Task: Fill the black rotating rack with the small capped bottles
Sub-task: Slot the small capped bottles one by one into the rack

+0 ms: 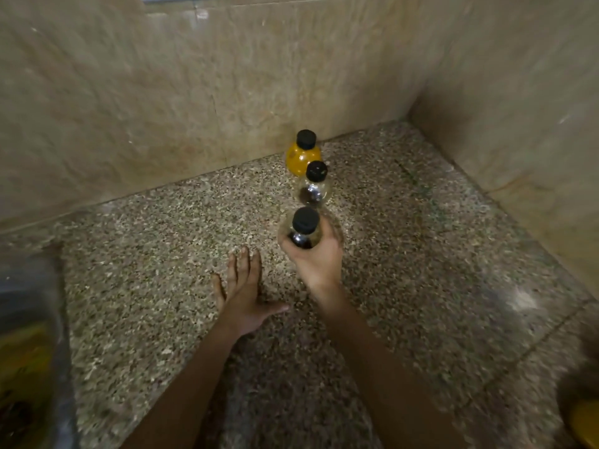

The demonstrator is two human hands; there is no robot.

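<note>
On a speckled granite counter (pixel 405 270) set into a corner of beige tiled wall (pixel 162 92), the right hand (pixel 319 257) is wrapped around a small clear bottle (pixel 301 233) with a black cap and dark contents at its bottom, fingers curled about its body and holding it above the surface near the frame's centre. At twelve o'clock from it, a second clear bottle (pixel 312 187) with dark contents stands upright on the counter, and beyond that, again at twelve o'clock and close to the wall, stands an orange-filled bottle (pixel 301 155), also black-capped. The left hand (pixel 244 294) lies at eight o'clock from the held bottle, palm down, fingers spread flat, holding nothing. A blurred dark object (pixel 29 335) with yellow shapes sits at the frame's nine o'clock edge; whether it is the rack cannot be told.
</note>
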